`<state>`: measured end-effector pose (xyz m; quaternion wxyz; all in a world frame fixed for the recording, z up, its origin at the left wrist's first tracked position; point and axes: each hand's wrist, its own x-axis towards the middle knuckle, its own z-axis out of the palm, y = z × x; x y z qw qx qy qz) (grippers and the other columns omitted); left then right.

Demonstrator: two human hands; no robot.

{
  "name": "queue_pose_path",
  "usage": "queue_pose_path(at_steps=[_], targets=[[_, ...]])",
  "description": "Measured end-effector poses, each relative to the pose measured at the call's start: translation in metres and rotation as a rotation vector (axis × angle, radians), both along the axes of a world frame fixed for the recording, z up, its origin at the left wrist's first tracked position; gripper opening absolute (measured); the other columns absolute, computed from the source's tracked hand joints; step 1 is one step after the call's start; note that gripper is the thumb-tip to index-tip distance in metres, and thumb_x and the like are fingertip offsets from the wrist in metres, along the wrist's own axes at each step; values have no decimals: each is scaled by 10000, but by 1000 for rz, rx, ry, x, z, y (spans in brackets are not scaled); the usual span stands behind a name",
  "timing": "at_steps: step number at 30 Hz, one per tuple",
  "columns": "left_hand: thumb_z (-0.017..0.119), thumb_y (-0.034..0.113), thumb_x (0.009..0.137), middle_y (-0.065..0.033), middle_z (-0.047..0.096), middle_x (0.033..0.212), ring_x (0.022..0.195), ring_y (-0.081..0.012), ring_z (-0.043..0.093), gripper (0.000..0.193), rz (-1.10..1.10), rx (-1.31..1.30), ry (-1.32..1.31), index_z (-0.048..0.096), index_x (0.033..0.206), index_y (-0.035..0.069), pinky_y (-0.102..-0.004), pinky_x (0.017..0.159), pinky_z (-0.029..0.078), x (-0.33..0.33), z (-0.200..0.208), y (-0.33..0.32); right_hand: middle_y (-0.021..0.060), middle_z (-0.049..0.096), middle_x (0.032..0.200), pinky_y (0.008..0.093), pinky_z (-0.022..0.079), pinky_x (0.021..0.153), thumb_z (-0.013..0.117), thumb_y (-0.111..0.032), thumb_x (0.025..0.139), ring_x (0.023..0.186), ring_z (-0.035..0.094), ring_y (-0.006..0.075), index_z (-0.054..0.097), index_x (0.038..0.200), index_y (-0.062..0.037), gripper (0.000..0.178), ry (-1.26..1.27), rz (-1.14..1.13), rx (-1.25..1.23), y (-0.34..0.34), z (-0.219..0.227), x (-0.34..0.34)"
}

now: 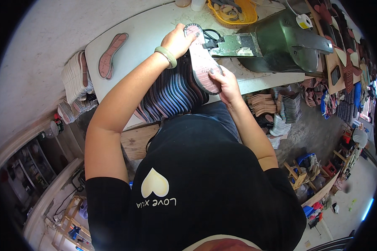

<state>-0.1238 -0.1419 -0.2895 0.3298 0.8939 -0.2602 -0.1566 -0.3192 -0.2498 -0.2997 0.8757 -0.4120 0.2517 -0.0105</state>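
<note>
A pink shoe insole with a dark edge is held between my two hands, beside the working end of a green machine. My left hand, with a bangle at its wrist, grips the narrower far end, thumb on top. Around the wider near end my right hand is closed, its thumb pressed on the pink face. Just below my hands, a long row of insoles is packed together along the table's near side. A pair of pink insoles lies overlapped on the left of the table.
A yellow basket of scraps stands at the back of the white table. Bundled insoles are stacked left and right of the table. A phone lies on a board at the right. A white wall borders the left.
</note>
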Motion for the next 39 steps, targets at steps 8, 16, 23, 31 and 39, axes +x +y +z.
queue_pose_path(at_steps=[8, 16, 23, 31, 39], targets=[[636, 375, 778, -254, 605, 1055, 997, -363, 590, 629, 96, -41, 136, 454, 1214, -40, -390, 887, 451, 12, -8, 3, 75, 640, 925, 245, 469, 760, 624, -81, 826, 787, 594, 117, 586, 1048, 52, 262, 28, -99, -66, 19, -1, 20], [715, 306, 714, -277, 433, 1188, 1093, -406, 461, 856, 291, -315, -74, 257, 1349, -39, -432, 933, 391, -94, 0, 81, -28, 584, 869, 184, 425, 640, 553, -37, 882, 743, 524, 52, 568, 1049, -12, 169, -60, 230, -293, 96, -27, 27], [599, 198, 783, -248, 464, 1128, 1058, -371, 471, 669, 364, -368, -112, 309, 1338, -36, -404, 926, 386, -79, -26, 140, 42, 627, 865, 240, 458, 730, 590, -75, 841, 805, 554, 76, 568, 1046, 17, 226, -61, 597, -467, 133, -19, 56], [672, 332, 749, -190, 458, 1255, 1172, -365, 418, 658, 256, 397, -707, 425, 1293, 55, -428, 990, 337, 22, -41, 237, 65, 628, 1115, 282, 430, 920, 558, -34, 844, 1037, 569, 137, 571, 1173, -23, 329, -37, 702, -703, 104, -17, 22], [665, 276, 804, -190, 548, 1075, 963, -262, 550, 536, 424, -101, 225, 475, 1209, -19, -350, 804, 461, -101, -128, 294, 83, 662, 983, 274, 489, 802, 601, -92, 825, 894, 622, 146, 621, 1081, -6, 271, 43, 534, -498, 73, -37, -22]])
